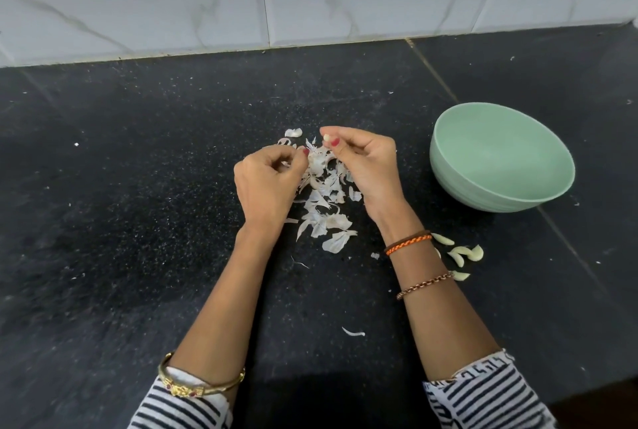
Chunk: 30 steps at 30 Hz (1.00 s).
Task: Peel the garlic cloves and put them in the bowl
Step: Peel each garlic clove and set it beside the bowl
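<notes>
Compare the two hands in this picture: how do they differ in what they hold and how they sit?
The right hand pinches a garlic clove between thumb and finger; the left hand pinches papery skin instead. The right hand is raised higher in the view and nearer the bowl; the left sits lower, farther from it. Both have curled fingers and hover over the pile of peels.

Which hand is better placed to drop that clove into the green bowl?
Right. The right hand already pinches the garlic clove and sits on the side of the bowl. The left hand grips the papery garlic remnant, farther away.
</notes>
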Each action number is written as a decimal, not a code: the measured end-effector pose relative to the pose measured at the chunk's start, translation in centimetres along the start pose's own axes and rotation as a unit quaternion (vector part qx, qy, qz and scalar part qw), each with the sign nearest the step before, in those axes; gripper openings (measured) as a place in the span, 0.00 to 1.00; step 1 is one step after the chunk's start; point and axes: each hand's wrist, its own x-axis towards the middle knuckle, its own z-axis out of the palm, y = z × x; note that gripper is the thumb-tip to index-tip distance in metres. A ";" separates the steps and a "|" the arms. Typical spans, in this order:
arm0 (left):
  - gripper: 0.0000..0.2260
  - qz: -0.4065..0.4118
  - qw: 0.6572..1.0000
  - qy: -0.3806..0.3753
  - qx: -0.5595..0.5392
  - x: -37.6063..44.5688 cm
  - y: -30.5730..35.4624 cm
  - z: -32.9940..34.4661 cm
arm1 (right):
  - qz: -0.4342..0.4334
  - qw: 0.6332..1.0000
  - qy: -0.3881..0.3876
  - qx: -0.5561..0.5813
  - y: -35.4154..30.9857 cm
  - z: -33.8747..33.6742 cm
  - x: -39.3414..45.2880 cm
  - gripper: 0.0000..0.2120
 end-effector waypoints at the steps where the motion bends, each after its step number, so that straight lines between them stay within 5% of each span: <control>1: 0.06 0.000 1.000 0.007 0.001 0.0 0.1 -0.1 | 0.003 1.000 -0.002 0.002 0.1 0.0 0.0 0.09; 9: 0.08 0.003 0.998 -0.032 -0.058 0.1 0.7 -0.2 | 0.003 1.000 0.008 0.016 0.1 0.2 -0.1 0.05; 18: 0.04 -0.003 0.993 -0.064 -0.102 -0.1 0.8 -0.1 | -0.098 0.981 0.000 -0.170 1.3 0.4 0.4 0.03; 21: 0.08 -0.025 0.990 -0.073 -0.122 0.0 0.9 0.1 | -0.172 0.951 0.054 -0.253 1.9 0.8 0.3 0.03; 25: 0.13 -0.078 0.979 -0.052 -0.183 0.0 1.1 0.4 | -0.360 0.864 0.135 -0.327 2.3 1.2 0.3 0.09; 30: 0.18 -0.095 0.968 -0.050 -0.225 -0.1 1.3 0.7 | -0.474 0.789 0.157 -0.359 2.6 0.8 0.6 0.09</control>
